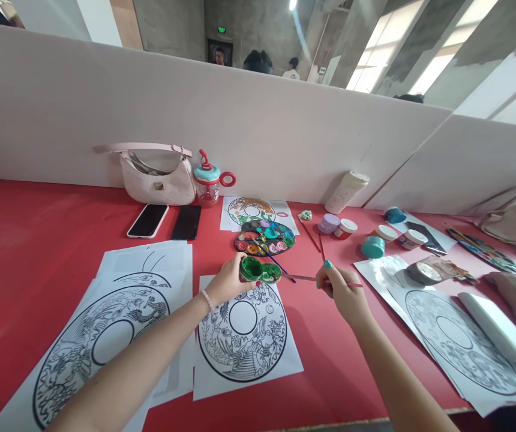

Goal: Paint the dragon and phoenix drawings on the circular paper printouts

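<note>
My left hand [227,281] grips an open jar of green paint [251,268], tilted toward me. A green-smeared lid [271,273] is right beside the jar's mouth. In my right hand [339,288] is a thin paintbrush [300,277], its tip at the lid. Both hands are above the top of a line drawing [242,348], a ring filled with birds and plants. Just behind them lies a paint palette [280,231] with several colours in its wells, and a blue-handled brush [272,259] rests across it.
To the left lie larger printed sheets [105,336] and two phones [147,221]. Behind stand a pink handbag [159,180] and a cup [207,183]. Paint jars [372,246] and a white bottle [346,192] are at right. Another person's hand [512,288] rests at the far right.
</note>
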A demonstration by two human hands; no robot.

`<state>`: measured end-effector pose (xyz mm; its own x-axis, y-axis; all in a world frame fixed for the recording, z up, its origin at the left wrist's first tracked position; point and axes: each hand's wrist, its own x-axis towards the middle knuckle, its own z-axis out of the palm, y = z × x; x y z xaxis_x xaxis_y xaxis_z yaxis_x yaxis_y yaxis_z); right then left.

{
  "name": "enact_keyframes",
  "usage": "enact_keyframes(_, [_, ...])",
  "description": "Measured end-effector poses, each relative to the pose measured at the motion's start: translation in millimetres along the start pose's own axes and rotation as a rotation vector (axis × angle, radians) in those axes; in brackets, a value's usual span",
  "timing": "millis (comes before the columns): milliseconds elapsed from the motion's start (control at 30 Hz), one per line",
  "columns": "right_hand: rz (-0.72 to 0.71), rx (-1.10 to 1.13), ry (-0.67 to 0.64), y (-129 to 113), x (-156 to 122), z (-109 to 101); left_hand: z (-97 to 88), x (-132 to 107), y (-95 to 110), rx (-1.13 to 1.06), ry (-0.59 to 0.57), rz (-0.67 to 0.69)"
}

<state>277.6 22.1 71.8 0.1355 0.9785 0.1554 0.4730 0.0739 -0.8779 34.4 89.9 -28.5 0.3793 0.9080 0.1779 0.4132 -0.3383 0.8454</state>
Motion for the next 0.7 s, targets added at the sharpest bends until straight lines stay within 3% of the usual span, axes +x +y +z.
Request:
enact_keyframes(167, [0.031, 0.054, 0.024, 6, 1, 0, 1.5, 0, -4, 0.002, 0.006, 0.007])
enact_keyframes(367, [0.034, 0.183, 0.2, 16, -2, -5, -0.1, -1, -1, -0.022, -0.007, 0.031])
enact_keyframes(500, [0.04, 0.319, 0.201, 22, 0, -3, -2.2, -2, 6, -0.058, -0.004, 0.088])
enact_keyframes(567, [0.0, 0.366, 0.177, 21, 0, -2, -2.3, -2, 8, -0.072, 0.007, 0.139])
enact_keyframes(700, [-0.216, 0.371, 0.133, 9, -6, 0, -0.3, -1, 7, -0.078, 0.048, 0.217])
